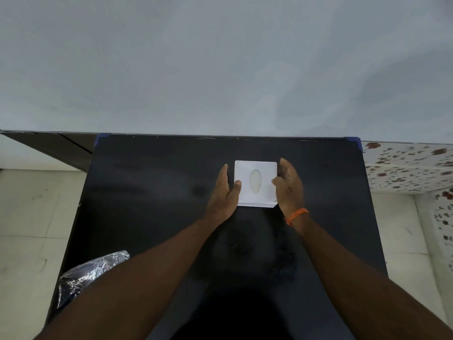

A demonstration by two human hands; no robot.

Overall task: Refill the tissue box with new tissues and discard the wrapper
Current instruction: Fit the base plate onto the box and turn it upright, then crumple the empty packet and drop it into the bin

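Observation:
A white square tissue box (245,173) with an oval opening on top rests on the black table (152,192), towards its far side. My left hand (225,192) presses against the box's left side, thumb on the lid. My right hand (288,187), with an orange band at the wrist, clasps the right side, thumb on the lid too. Both hands grip the box between them. A pale sheet shows in the oval opening.
A crinkled dark plastic bag (83,278) hangs at the table's near left edge, partly behind my left forearm. A grey wall stands right behind the table. Light floor tiles lie to the left, and floral-patterned tiles (407,165) to the right.

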